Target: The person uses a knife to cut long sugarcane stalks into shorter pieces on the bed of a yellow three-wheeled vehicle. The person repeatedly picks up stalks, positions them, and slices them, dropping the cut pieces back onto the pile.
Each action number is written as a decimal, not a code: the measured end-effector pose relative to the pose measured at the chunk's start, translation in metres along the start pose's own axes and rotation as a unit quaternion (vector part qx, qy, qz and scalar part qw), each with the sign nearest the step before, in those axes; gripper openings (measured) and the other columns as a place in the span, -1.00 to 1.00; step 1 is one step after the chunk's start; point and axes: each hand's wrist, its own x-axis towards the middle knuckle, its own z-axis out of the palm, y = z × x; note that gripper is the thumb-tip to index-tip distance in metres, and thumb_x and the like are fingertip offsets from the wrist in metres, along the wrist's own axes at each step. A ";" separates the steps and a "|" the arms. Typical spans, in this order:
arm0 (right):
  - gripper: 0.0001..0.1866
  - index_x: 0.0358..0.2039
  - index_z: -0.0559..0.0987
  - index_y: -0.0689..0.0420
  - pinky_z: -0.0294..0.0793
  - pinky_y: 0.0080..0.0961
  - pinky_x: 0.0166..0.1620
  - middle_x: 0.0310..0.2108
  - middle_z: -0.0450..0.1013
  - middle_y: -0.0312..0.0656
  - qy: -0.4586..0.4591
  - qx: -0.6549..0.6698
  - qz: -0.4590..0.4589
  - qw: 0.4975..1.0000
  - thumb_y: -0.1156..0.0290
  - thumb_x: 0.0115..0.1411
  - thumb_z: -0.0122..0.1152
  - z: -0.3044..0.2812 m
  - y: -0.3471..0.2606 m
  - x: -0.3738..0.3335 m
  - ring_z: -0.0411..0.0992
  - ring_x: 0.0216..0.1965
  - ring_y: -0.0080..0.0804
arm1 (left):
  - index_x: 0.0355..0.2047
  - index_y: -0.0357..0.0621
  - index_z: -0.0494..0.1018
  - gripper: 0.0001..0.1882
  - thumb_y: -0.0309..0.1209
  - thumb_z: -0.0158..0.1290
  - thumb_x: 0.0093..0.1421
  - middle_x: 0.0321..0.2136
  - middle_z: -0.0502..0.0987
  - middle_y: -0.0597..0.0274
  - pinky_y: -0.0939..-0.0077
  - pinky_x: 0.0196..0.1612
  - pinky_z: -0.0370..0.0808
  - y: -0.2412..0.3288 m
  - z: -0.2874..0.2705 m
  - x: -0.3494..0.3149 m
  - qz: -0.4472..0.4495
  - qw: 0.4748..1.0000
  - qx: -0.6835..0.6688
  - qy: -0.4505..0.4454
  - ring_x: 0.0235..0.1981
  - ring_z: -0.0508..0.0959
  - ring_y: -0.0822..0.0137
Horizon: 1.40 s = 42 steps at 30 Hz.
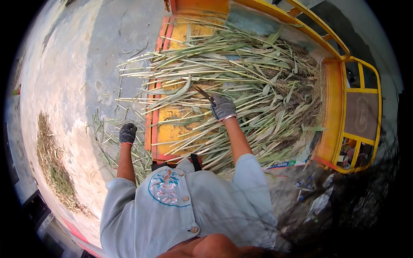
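My right hand (pixel 223 107), in a grey knit glove, is closed around a pair of shears (pixel 203 92). The dark blades point up and left over a layer of long cut stalks (pixel 215 71). These are pale green with strap-like leaves, and brown bushy seed heads (pixel 301 86) lie at their right ends. My left hand (pixel 127 133), gloved too, hangs off the left edge of the yellow cargo bed (pixel 174 129), with its fingers curled in. Nothing shows in it.
Leaf scraps (pixel 107 139) litter the concrete (pixel 112 56) left of the bed. A heap of dried plant matter (pixel 56 167) lies farther left. Yellow metal rails (pixel 361 114) rise at the bed's right end, and a raised side panel (pixel 266 10) runs along the far side.
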 end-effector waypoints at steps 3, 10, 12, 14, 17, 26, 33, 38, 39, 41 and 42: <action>-0.69 -0.19 0.46 0.10 0.39 -0.23 -0.20 -0.29 0.44 0.00 -0.092 -0.085 0.013 0.992 0.21 0.12 0.02 0.022 0.029 0.024 0.41 -0.22 -0.10 | -0.40 -0.22 0.53 -0.78 -0.33 0.12 -0.03 -0.40 0.54 0.01 0.28 -0.17 0.42 0.099 0.021 0.008 0.123 0.983 -0.135 -0.034 -0.30 0.51 0.07; -0.70 -0.19 0.44 0.14 0.39 -0.21 -0.18 -0.31 0.45 0.00 -0.112 -0.056 0.109 0.986 0.23 0.13 0.01 0.070 0.090 -0.068 0.44 -0.25 -0.13 | -0.34 -0.06 0.49 -0.81 -0.38 0.03 -0.02 -0.20 0.47 0.11 0.23 -0.11 0.38 0.222 0.070 0.018 0.287 0.954 0.001 -0.086 -0.18 0.43 0.05; -0.68 -0.18 0.44 0.14 0.39 -0.22 -0.16 -0.31 0.44 0.01 -0.114 -0.028 0.119 0.986 0.23 0.10 0.04 0.048 0.082 -0.082 0.43 -0.25 -0.12 | -0.29 -0.09 0.48 -0.76 -0.39 0.05 -0.02 -0.20 0.46 0.07 0.22 -0.12 0.39 0.241 0.087 0.023 0.308 0.950 -0.002 -0.055 -0.19 0.44 0.05; -0.63 -0.14 0.41 0.13 0.39 -0.23 -0.15 -0.30 0.44 0.02 -0.114 0.005 0.135 0.984 0.22 0.07 0.08 0.035 0.072 -0.088 0.42 -0.23 -0.11 | -0.21 -0.07 0.45 -0.70 -0.37 0.03 0.00 -0.16 0.44 0.04 0.19 -0.13 0.39 0.254 0.110 0.034 0.286 0.957 0.009 -0.039 -0.18 0.44 0.03; -0.71 -0.16 0.42 0.14 0.36 -0.19 -0.18 -0.32 0.43 0.06 -0.087 0.047 0.173 0.980 0.32 0.12 0.01 0.050 0.077 -0.077 0.40 -0.25 -0.02 | -0.19 -0.04 0.45 -0.70 -0.38 0.02 0.00 -0.14 0.43 0.01 0.18 -0.13 0.38 0.277 0.125 0.046 0.169 0.978 0.062 -0.103 -0.18 0.44 0.00; -0.46 -0.04 0.39 0.20 0.37 -0.46 -0.27 -0.47 0.43 -0.15 -0.007 0.263 0.175 0.949 0.17 0.01 0.22 0.089 0.062 -0.075 0.35 -0.46 -0.33 | -0.24 -0.06 0.47 -0.72 -0.28 0.05 0.02 -0.22 0.46 -0.02 0.17 -0.13 0.38 0.289 0.132 0.082 0.105 0.960 0.099 -0.239 -0.17 0.44 0.01; -0.70 -0.34 0.42 0.13 0.35 -0.53 -0.43 -0.53 0.36 -0.26 -0.098 0.604 0.221 0.760 0.18 0.06 0.20 0.134 0.049 -0.077 0.31 -0.53 -0.51 | -0.38 -0.15 0.49 -0.75 -0.27 0.12 -0.03 -0.49 0.46 -0.04 0.14 -0.28 0.38 0.285 0.086 0.043 0.280 0.942 -0.023 -0.187 -0.35 0.46 -0.04; -0.72 -0.46 0.36 0.14 0.33 -0.50 -0.40 -0.50 0.33 -0.16 -0.123 0.581 0.204 0.778 0.21 0.08 0.18 0.138 0.020 -0.072 0.31 -0.49 -0.39 | -0.54 -0.23 0.43 -0.75 -0.27 0.12 -0.04 -0.53 0.44 -0.08 0.14 -0.36 0.34 0.268 0.101 0.007 0.242 0.956 -0.126 -0.111 -0.42 0.42 -0.07; -0.70 -0.46 0.37 0.15 0.33 -0.46 -0.39 -0.49 0.33 -0.14 -0.117 0.562 0.190 0.796 0.19 0.07 0.19 0.155 0.027 -0.065 0.29 -0.50 -0.37 | -0.55 -0.23 0.42 -0.75 -0.27 0.12 -0.04 -0.54 0.44 -0.07 0.14 -0.37 0.34 0.267 0.103 0.000 0.262 0.948 -0.142 -0.109 -0.42 0.42 -0.07; -0.71 -0.43 0.38 0.12 0.32 -0.48 -0.45 -0.53 0.34 -0.17 -0.125 0.550 0.178 0.807 0.17 0.06 0.19 0.183 0.041 -0.055 0.29 -0.55 -0.40 | -0.57 -0.22 0.42 -0.76 -0.29 0.12 -0.04 -0.56 0.43 -0.06 0.14 -0.37 0.34 0.260 0.109 -0.013 0.298 0.933 -0.173 -0.102 -0.43 0.42 -0.07; -0.73 -0.40 0.40 0.09 0.33 -0.53 -0.53 -0.58 0.34 -0.22 -0.135 0.559 0.184 0.797 0.17 0.06 0.18 0.194 0.047 -0.050 0.31 -0.61 -0.46 | -0.58 -0.21 0.42 -0.78 -0.31 0.13 -0.05 -0.58 0.42 -0.05 0.14 -0.37 0.34 0.268 0.101 -0.019 0.308 0.929 -0.173 -0.111 -0.45 0.42 -0.07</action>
